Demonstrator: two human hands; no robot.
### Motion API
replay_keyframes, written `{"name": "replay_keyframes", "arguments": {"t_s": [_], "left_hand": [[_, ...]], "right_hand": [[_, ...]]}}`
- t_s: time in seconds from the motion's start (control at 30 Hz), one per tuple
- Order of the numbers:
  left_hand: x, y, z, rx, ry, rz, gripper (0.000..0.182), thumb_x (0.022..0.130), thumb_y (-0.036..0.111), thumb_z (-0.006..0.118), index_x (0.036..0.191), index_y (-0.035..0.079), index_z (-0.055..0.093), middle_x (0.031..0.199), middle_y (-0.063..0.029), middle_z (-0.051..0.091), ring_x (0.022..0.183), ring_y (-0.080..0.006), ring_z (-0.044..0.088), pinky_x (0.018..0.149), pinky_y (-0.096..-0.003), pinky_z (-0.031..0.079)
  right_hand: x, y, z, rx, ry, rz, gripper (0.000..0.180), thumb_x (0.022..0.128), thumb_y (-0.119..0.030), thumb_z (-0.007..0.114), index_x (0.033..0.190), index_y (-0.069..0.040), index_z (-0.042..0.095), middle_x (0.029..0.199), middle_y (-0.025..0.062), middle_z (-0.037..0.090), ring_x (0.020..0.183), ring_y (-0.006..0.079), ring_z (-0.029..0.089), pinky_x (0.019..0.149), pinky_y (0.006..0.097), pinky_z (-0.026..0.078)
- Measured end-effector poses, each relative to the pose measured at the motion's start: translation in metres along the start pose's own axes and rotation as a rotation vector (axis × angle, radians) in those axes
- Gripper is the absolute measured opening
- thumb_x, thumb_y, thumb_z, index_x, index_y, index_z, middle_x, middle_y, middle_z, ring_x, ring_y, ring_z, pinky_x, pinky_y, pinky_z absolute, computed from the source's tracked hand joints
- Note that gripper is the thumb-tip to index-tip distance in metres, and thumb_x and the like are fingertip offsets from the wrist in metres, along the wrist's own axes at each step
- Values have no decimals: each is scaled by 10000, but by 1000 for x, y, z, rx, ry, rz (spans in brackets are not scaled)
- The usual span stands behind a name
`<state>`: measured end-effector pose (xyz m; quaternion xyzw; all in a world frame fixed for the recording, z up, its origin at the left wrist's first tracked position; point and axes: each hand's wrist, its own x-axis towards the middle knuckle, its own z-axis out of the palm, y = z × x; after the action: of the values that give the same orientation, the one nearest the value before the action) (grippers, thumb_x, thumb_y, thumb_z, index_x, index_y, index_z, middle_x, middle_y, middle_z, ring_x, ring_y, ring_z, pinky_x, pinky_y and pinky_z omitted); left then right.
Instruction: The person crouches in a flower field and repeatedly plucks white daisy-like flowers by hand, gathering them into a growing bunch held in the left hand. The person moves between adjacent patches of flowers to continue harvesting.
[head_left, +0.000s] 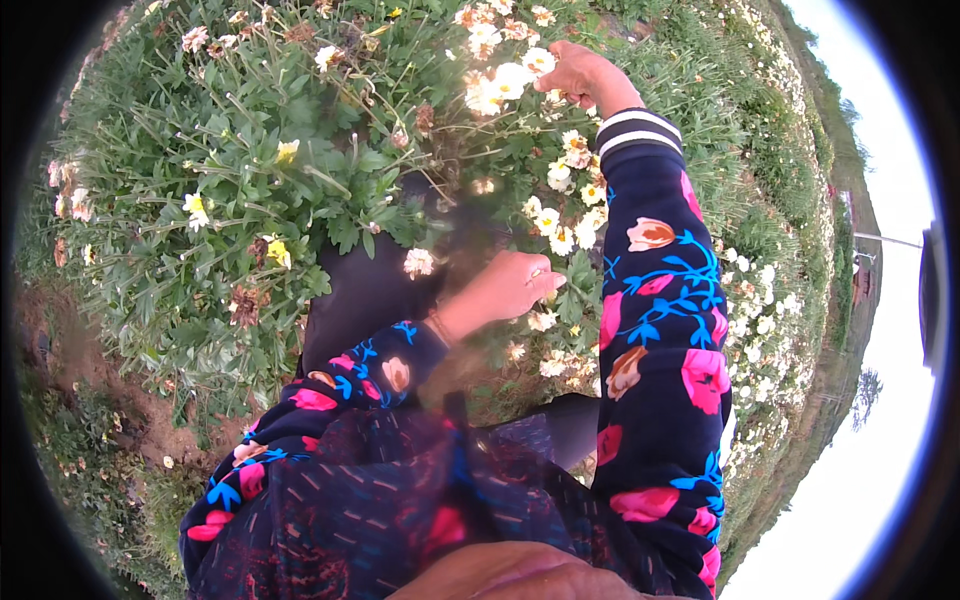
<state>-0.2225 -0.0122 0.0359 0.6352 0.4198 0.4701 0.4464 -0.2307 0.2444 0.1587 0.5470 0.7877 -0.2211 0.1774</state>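
Observation:
My right hand (585, 75) reaches out to a cluster of white chrysanthemum-like flowers. Its thumb and index finger close around the rim of one white flower (538, 61) with a yellow centre. Nearer my body, my left hand (517, 285) is curled with the thumb on the outside, above leaves and low blooms. A small pale spot shows at its fingers; whether anything lies inside the palm is hidden. More white flowers (561, 225) grow between the two hands, beside my right sleeve. One pale pink-white bloom (418, 262) stands just left of my left hand.
Dense green plants (285, 165) with cut-looking stems, yellow and withered brown blooms fill the left. Rows of white flowers (757, 315) run along the right. Bare brown soil (161, 420) shows at lower left. A dark trouser leg (367, 292) is against the plants.

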Motion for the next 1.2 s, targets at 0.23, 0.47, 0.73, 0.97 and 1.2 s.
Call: {"name": "replay_keyframes", "arguments": {"t_s": [0.23, 0.47, 0.73, 0.97, 1.2], "left_hand": [[52, 5, -99, -621, 627, -294, 199, 930, 214, 483, 880, 40, 567, 657, -4, 554, 492, -23, 366, 446, -172, 291], [99, -45, -151, 493, 768, -421, 207, 844, 147, 483, 986, 30, 577, 913, -193, 637, 881, -359, 600, 810, -427, 460], [109, -78, -128, 118, 477, -475, 387, 803, 107, 537, 1189, 117, 518, 873, -121, 652, 709, -234, 616, 618, -342, 487], [122, -95, -135, -159, 394, -600, 402, 768, 82, 527, 1167, 68, 476, 656, 12, 466, 463, -57, 357, 387, -226, 211], [110, -81, -133, -792, 270, -672, 159, 818, 114, 493, 970, 114, 540, 649, 37, 460, 441, -48, 346, 355, -189, 182]], "right_hand": [[19, -15, 7, -100, -8, -41, 511, 692, -227, 651, 1153, -42, 532, 714, 125, 633, 556, 216, 586, 580, 344, 512], [29, 4, 32, 41, -4, -55, 380, 748, -203, 606, 1102, -76, 558, 671, 100, 602, 552, 186, 569, 505, 320, 466], [15, -7, 44, 390, -154, 59, 401, 816, -84, 501, 1213, -144, 502, 708, 18, 578, 444, 97, 454, 369, 241, 344], [5, 9, 65, 611, -209, -48, 291, 806, -241, 582, 1085, -178, 528, 780, -45, 564, 615, 75, 489, 497, 193, 418], [-19, -6, 84, 616, -126, -204, 541, 704, -35, 640, 1211, -118, 469, 680, -14, 521, 470, 77, 454, 383, 231, 356]]}}
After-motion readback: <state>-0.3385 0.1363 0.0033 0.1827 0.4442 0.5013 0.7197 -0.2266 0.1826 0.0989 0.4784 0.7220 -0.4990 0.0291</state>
